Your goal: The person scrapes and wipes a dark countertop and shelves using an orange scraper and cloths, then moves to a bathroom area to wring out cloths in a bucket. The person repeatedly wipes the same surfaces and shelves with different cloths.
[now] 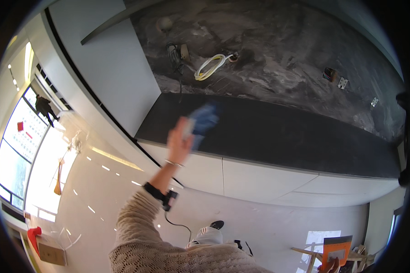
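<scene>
My left hand reaches over the front part of the dark countertop, with a bracelet and a black strap on the wrist. It holds a blue cloth, blurred, over the counter's left part; whether the cloth touches the surface cannot be told. Something pale shows between fingers and cloth. At the bottom right edge my right hand, partly cut off and in shadow, grips an orange and dark flat packet with a pale panel.
Coiled white and yellow cable hangs from the dark marbled wall, near a dark cord bundle. An open wiring box is farther right. White cabinet fronts lie below. A wooden stool stands lower right, a cardboard box lower left.
</scene>
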Demonstrator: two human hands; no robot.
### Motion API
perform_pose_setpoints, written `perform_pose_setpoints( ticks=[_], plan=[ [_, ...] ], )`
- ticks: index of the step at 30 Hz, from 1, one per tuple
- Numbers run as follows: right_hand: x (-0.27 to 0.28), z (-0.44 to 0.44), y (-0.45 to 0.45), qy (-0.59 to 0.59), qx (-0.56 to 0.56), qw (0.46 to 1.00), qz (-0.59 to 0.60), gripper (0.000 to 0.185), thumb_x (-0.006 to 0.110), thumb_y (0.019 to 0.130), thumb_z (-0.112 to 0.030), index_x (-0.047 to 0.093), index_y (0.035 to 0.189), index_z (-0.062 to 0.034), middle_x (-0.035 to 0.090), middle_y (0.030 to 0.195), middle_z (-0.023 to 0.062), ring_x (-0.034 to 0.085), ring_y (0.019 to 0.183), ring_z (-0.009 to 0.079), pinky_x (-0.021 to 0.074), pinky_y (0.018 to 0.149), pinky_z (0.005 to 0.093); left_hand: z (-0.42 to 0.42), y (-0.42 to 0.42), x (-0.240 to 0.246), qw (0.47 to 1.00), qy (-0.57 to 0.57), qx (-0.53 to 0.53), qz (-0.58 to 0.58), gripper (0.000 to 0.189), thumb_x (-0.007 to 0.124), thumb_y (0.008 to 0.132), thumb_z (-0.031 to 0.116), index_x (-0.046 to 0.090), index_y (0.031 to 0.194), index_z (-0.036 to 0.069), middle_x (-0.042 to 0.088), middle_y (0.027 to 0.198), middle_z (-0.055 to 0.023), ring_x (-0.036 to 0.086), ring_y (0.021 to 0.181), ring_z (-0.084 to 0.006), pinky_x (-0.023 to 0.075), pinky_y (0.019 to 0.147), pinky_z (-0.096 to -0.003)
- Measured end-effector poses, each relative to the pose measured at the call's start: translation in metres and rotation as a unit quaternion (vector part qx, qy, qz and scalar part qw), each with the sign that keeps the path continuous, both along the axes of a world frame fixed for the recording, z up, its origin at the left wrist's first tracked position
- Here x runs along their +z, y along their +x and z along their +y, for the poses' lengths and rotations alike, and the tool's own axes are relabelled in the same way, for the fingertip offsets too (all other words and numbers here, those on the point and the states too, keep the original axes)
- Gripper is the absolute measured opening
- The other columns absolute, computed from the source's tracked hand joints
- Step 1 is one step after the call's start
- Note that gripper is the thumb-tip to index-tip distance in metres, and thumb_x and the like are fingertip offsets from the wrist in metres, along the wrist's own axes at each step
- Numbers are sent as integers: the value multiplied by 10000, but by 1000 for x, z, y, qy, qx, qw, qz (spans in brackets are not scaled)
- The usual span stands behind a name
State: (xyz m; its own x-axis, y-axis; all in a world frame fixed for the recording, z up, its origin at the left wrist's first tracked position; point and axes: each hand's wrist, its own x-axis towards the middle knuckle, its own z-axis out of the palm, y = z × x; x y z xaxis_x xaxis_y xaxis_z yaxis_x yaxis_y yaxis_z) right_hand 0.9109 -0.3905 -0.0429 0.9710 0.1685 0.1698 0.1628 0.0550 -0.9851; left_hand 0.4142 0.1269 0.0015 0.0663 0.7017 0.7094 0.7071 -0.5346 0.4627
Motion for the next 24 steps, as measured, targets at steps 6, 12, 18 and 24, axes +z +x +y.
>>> perform_pose_setpoints(
  ticks=[6, 12, 18, 24],
  plan=[
    [5, 14, -61, 20, -17, 998, 63, 246, 607, 912, -185, 536, 1104, -49, 630, 863, 76, 493, 584, 96, 441, 453, 235, 148, -170, -10, 906, -175, 135, 362, 486, 501, 898, 284, 432, 1369, 191, 359, 1455, -114, 385, 1238, -367, 310, 1045, -477],
    [12, 91, -101, 28, 36, 995, 85, 247, 568, 930, -198, 524, 1118, -42, 588, 837, 67, 503, 602, 106, 420, 456, 232, 137, -187, -37, 856, -301, 253, 335, 424, 404, 924, 466, 490, 1307, 305, 332, 1457, -40, 334, 1259, -353, 332, 1022, -491],
    [10, 86, -124, 22, -8, 997, 74, 212, 520, 955, -242, 527, 1110, -98, 509, 850, 1, 477, 647, 72, 356, 456, 218, 69, -81, -32, 879, -269, 251, 303, 374, 468, 916, 416, 511, 1278, 337, 347, 1445, -12, 354, 1228, -333, 347, 986, -497],
    [4, 22, -131, 24, -103, 992, 68, 221, 516, 957, -245, 527, 1106, -83, 473, 866, -11, 429, 644, 61, 334, 468, 224, 64, 172, -36, 910, -252, 73, 322, 457, 405, 896, 534, 450, 1328, 390, 306, 1483, 12, 261, 1338, -345, 218, 1063, -544]
  ],
)
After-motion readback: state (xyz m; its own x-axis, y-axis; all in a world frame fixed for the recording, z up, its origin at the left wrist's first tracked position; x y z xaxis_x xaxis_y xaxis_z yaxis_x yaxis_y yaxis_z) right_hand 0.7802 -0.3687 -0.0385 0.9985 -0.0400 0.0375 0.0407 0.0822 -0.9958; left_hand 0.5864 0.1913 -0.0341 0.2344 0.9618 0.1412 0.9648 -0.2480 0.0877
